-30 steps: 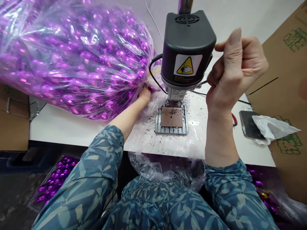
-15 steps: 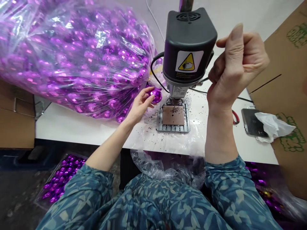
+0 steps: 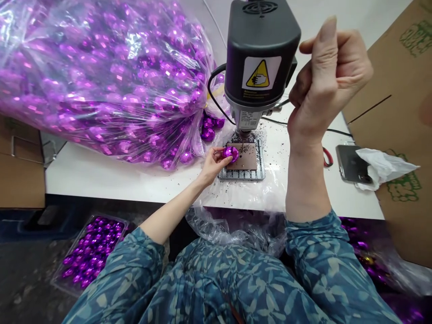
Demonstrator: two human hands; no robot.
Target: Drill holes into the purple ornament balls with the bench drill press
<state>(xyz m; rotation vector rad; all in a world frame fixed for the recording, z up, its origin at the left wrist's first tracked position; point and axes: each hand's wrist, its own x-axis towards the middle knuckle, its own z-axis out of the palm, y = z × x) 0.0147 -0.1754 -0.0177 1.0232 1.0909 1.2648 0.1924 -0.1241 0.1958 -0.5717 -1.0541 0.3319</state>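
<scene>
Here, a clear bag [image 3: 101, 85] bulging with faceted purple balls lies on the left of the white table [image 3: 151, 185]. Next, the left hand [image 3: 213, 164] pinches one purple ball [image 3: 231, 154] between thumb and fingers, at the left part of a brown board [image 3: 249, 163] on a slotted base [image 3: 241, 175]; whether ball and board touch, I cannot tell. A drill head [image 3: 261, 49] hangs over the board. Beside it, the right hand [image 3: 332, 78] is curled into a fist, anything inside hidden. Farther right, a crumpled tissue [image 3: 384, 167] overlaps a phone [image 3: 351, 163].

Drill press [image 3: 261, 49], top beyond frame
</scene>
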